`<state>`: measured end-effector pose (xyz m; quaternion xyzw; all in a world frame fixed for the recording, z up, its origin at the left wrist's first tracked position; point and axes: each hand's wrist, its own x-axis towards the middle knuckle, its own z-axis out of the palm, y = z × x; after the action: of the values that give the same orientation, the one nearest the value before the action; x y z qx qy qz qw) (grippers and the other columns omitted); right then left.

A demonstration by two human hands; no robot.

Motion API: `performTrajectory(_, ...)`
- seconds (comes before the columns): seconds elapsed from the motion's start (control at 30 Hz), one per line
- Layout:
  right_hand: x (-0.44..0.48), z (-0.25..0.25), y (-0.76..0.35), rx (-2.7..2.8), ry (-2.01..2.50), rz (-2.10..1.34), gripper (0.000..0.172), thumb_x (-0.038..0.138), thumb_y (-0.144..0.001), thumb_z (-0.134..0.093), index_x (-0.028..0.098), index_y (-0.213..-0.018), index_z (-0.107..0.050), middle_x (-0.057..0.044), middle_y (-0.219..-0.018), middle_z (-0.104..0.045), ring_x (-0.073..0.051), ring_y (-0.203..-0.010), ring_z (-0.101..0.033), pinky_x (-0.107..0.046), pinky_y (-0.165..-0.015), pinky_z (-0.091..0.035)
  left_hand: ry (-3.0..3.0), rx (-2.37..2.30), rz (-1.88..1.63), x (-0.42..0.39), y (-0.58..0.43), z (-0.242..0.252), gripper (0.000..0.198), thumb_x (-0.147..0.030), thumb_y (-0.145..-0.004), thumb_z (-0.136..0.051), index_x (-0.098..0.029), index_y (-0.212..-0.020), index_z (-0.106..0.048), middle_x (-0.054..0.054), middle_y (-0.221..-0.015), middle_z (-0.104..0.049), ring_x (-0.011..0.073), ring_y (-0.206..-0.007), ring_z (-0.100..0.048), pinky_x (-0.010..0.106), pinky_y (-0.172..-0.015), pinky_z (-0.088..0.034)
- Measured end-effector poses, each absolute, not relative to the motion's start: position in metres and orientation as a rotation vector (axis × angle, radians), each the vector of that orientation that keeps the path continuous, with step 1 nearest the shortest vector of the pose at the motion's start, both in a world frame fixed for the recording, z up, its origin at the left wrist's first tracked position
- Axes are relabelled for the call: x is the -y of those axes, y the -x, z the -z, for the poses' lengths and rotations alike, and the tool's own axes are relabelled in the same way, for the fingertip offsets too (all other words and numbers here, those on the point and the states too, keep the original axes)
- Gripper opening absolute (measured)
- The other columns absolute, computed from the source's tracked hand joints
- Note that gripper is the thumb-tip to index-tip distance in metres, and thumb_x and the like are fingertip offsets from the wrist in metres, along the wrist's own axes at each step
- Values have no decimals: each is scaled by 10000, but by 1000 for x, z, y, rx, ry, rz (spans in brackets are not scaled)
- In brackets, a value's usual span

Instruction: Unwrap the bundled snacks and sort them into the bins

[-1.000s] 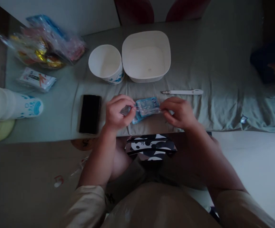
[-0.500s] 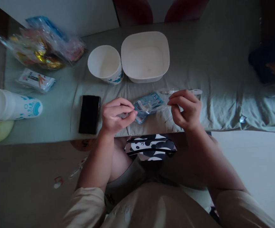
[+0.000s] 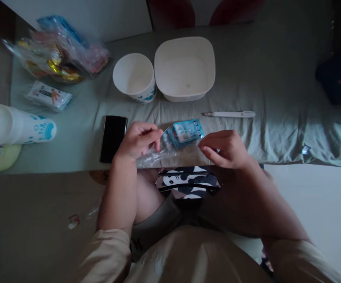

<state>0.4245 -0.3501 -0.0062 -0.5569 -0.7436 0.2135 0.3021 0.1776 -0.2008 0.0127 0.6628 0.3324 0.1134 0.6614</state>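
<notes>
My left hand [image 3: 139,139] pinches the clear end of a small blue snack packet [image 3: 184,133] and holds it just above the cloth-covered table [image 3: 276,98]. The packet's clear wrapper trails below my fingers. To the packet's right, my right hand [image 3: 226,148] has its fingers curled, thumb near the fingertips; whether it holds anything I cannot make out. It lies a little apart from the packet.
A black phone [image 3: 113,137] lies left of my left hand. A white paper cup [image 3: 134,78] and white square bowl [image 3: 185,70] stand behind, a white pen [image 3: 231,114] to the right. Snack bags [image 3: 55,55], a small packet [image 3: 49,95] and stacked cups [image 3: 14,125] lie left. A panda pouch [image 3: 188,181] rests on my lap.
My right hand let go of the packet, rose, then dropped back beside it. My left hand kept the packet and tilted it up to the right.
</notes>
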Motion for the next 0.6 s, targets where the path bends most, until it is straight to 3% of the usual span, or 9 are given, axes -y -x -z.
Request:
performTrajectory(0.07,354,6,-423,2092,1502,-604,550,439,-1092,-371,194,-702,-671,-41,-646,-675,-124,-574,-571,-305,-579,-326,-1543,-801,-188,202,-178,-9,381,-466,-838,-765,-201,-614,-609,-44,-408,-496,57,-291,-336,193,-305,-192)
performTrajectory(0.13,357,7,-421,2186,1628,-615,563,461,-1086,-383,199,-677,-668,-24,-577,-619,-118,-500,-474,-324,-558,-242,-1668,-793,-187,203,-181,-3,382,-430,-814,-781,-203,-606,-556,-57,-435,-461,63,-360,-372,199,-360,-257)
performTrajectory(0.2,358,10,-419,2203,1798,-597,496,476,-1062,-420,221,-776,-735,-15,-578,-626,-122,-479,-437,-326,-556,-193,-1868,-850,-378,203,-183,4,408,-453,-787,-807,-205,-623,-527,-44,-525,-490,84,-470,-447,221,-455,-377)
performTrajectory(0.27,359,12,-418,2172,1911,-544,399,460,-1036,-462,254,-925,-785,-5,-598,-658,-128,-476,-440,-320,-561,-174,-2082,-882,-551,202,-184,11,404,-506,-689,-890,-214,-768,-621,-6,-731,-608,145,-680,-592,282,-645,-535)
performTrajectory(0.3,360,13,-418,2154,1942,-512,365,452,-1024,-482,268,-975,-793,-1,-609,-675,-131,-478,-450,-317,-564,-171,-2175,-856,-556,202,-184,14,492,-524,-617,-939,-221,-904,-678,28,-897,-668,194,-844,-655,335,-787,-586)
performTrajectory(0.4,361,12,-424,2103,1996,-408,323,442,-1001,-526,275,-1004,-802,2,-623,-705,-137,-489,-490,-315,-567,-168,-2326,-731,-364,205,-181,18,891,-466,-516,-1015,-245,-1301,-657,113,-1358,-622,316,-1272,-619,457,-1115,-530)
performTrajectory(0.5,361,7,-428,2040,2019,-280,326,429,-1001,-539,234,-903,-781,-7,-628,-708,-135,-497,-512,-310,-548,-191,-2342,-785,-217,212,-176,18,804,-251,-657,-947,-260,-1384,-604,104,-1365,-642,286,-1237,-659,422,-1074,-549)
performTrajectory(0.6,362,0,-416,2091,1858,-218,362,356,-1016,-532,197,-737,-697,-20,-639,-696,-132,-546,-556,-310,-553,-262,-2242,-989,-234,217,-175,16,535,-211,-762,-847,-233,-1254,-637,60,-1111,-738,209,-907,-720,330,-801,-573)
